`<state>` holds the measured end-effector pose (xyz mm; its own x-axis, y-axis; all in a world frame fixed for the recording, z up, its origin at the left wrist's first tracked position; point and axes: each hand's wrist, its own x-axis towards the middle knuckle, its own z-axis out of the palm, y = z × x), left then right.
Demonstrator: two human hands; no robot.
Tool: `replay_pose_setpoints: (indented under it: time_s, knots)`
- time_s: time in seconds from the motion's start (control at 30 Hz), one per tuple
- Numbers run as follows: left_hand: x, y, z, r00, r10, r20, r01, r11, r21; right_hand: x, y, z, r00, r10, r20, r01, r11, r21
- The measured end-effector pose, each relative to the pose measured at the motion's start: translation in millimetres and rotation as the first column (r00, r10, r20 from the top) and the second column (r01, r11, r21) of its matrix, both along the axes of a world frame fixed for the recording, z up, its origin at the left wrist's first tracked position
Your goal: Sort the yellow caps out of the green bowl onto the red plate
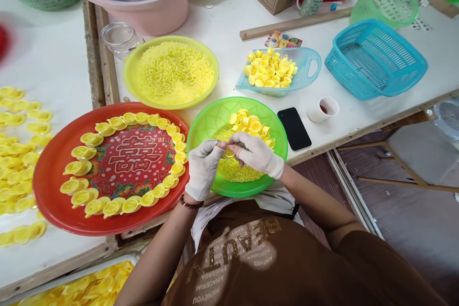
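My left hand [205, 165] and my right hand [255, 153], both in white gloves with bare fingertips, meet over a green bowl [278, 124]. The fingertips of both hands are pinched together at a small yellow toy cup [228, 153], mostly hidden by them. Whatever else my right fingers hold is too small to make out. Under the hands, the bowl holds yellow beads [236, 170] and a heap of yellow toy cups [253, 124]. To the left, a red tray [53, 191] carries a ring of yellow cup-and-saucer pieces [83, 197].
Behind stand a yellow bowl [131, 83] of beads and a blue scoop tray [303, 83] of cups. A black phone [294, 128], a paper cup of dark drink [319, 114] and a blue basket [380, 88] lie right. More yellow pieces [21, 162] lie far left.
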<state>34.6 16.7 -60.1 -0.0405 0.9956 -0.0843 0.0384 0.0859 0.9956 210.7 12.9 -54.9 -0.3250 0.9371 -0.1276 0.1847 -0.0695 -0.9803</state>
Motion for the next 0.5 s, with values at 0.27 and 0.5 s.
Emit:
replay_pose_setpoints:
  time_s: [0.27,0.5]
  knots:
    - [-0.4,0.6,-1.7,1.0,-0.009,-0.003,0.009,1.0,-0.018,5.9,-1.4,4.9,0.998,-0.053,0.039,0.052,0.998,0.019]
    - [-0.1,-0.4,-1.0,1.0,-0.012,-0.028,0.012,1.0,0.009,9.8,-1.8,6.7,0.991,0.05,-0.125,-0.07,0.985,-0.16]
